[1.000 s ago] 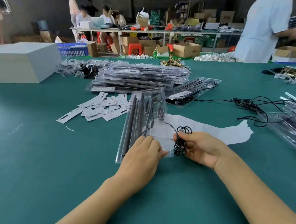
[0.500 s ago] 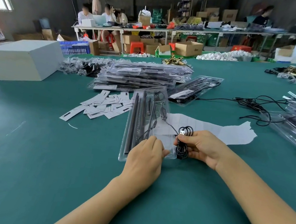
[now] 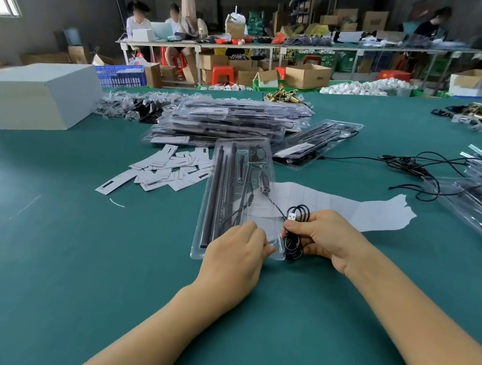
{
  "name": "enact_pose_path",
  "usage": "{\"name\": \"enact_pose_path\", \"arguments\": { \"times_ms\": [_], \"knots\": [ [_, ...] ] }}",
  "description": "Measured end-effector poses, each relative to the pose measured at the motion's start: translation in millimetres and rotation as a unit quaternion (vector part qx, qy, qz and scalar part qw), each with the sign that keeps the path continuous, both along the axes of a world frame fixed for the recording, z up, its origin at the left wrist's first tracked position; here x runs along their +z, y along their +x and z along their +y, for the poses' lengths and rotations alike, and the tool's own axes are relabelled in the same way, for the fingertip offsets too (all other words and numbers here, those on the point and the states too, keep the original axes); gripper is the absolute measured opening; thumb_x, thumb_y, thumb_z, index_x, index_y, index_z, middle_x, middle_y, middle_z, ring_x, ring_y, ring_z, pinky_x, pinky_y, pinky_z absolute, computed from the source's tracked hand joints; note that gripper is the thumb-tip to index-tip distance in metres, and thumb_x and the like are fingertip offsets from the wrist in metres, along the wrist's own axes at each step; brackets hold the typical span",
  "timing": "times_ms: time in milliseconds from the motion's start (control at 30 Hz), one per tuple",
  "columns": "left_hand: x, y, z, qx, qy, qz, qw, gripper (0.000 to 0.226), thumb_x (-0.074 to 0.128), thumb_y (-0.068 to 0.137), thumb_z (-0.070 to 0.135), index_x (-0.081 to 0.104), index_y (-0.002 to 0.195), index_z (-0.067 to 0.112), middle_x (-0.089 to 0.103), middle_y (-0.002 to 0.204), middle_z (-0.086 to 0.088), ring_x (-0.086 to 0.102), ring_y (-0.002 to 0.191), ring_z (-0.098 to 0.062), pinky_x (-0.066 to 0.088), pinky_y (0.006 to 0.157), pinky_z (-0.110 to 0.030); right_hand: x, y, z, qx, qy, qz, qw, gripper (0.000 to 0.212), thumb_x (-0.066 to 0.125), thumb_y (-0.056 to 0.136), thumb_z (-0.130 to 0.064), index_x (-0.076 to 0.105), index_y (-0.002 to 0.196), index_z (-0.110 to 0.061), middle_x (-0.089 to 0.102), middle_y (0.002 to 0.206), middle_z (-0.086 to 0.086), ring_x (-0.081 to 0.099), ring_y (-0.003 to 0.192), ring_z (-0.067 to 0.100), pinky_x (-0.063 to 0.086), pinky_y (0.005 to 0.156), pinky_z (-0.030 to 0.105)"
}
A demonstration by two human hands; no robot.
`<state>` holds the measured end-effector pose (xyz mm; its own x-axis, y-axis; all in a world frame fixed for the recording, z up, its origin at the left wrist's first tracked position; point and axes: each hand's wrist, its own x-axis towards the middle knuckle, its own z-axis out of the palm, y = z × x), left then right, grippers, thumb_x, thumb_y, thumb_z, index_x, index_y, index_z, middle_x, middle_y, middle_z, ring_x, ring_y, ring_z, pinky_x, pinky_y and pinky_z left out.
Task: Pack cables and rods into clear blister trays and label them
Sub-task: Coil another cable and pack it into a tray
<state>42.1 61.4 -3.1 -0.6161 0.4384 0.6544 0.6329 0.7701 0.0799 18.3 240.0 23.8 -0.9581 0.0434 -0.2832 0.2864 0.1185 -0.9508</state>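
At the near end of the blister tray [image 3: 235, 200], the left hand [image 3: 234, 262] is pressing down on the clear plastic, fingers curled over its bottom edge; can't tell whether they're pinching the rim or just pinning it flat to the counter [image 3: 31, 276]. Right hand [image 3: 326, 240] is sitting just right of the tray's near corner, fingers closed around a coiled black cable [image 3: 294, 237], with the white USB plug [image 3: 291, 216] poking up out of the coil. One strand is running from the coil back into the tray, so the cable is partly seated, partly in hand. Two dark rods [image 3: 219, 191] are already lying in the tray's left channels. Label slips [image 3: 170, 168] are sitting in a loose pile left of the tray, a white backing sheet [image 3: 339, 206] is lying under and right of it, and finished packs [image 3: 230, 121] are stacking up behind it. Judging from this, the step in hand is tucking the coil into the tray's near pocket. Risks: the coil is looking springy, so it could be popping open once the grip is loosening; the strand crossing the tray wall could be getting trapped and keeping the pack from closing flat; pushing hard on thin plastic could be sliding the tray or knocking the rods out of their channels.
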Motion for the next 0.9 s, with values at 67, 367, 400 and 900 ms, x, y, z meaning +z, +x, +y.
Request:
{"name": "enact_pose_path", "arguments": {
  "times_ms": [67,367,400,900],
  "knots": [
    [-2,4,1,0.003,-0.031,0.01,0.999,0.03,0.076,0.078,0.03,0.056,0.065,0.011,0.054,0.067,-0.001,0.052,0.055,-0.02,0.038,0.043,-0.025,-1,0,-2,-0.005,0.002,-0.001,1.0,0.007,0.069,0.086,-0.011,0.069,0.082,-0.005,0.074,0.075,0.006,0.064,0.057,0.011,0.049,0.049,0.02],
    [4,12,15,0.114,0.008,-0.158,0.981,0.031,0.058,0.086,0.05,0.057,0.077,0.021,0.053,0.084,0.008,0.049,0.083,-0.018,0.036,0.061,-0.027,-1,0,-7,0.001,0.028,0.0,1.0,0.009,0.068,0.087,-0.014,0.069,0.084,-0.005,0.075,0.074,0.001,0.064,0.054,0.004,0.043,0.046,0.016],
    [5,11,15,0.115,0.007,-0.18,0.977,0.028,0.053,0.089,0.05,0.056,0.08,0.023,0.051,0.087,0.009,0.047,0.086,-0.016,0.034,0.063,-0.027,-1,0,-8,0.003,0.032,0.0,0.999,0.008,0.068,0.087,-0.014,0.069,0.084,-0.006,0.074,0.073,0.001,0.064,0.054,0.003,0.042,0.046,0.015],
    [25,7,11,0.102,-0.104,-0.205,0.968,0.014,0.04,0.09,0.004,0.032,0.093,0.015,0.039,0.09,-0.004,0.041,0.074,-0.028,0.02,0.059,-0.03,-3,0,-16,0.001,0.051,0.012,0.999,0.011,0.065,0.087,-0.015,0.069,0.077,-0.011,0.074,0.072,-0.005,0.059,0.052,0.001,0.04,0.053,0.019]
  ]
}}
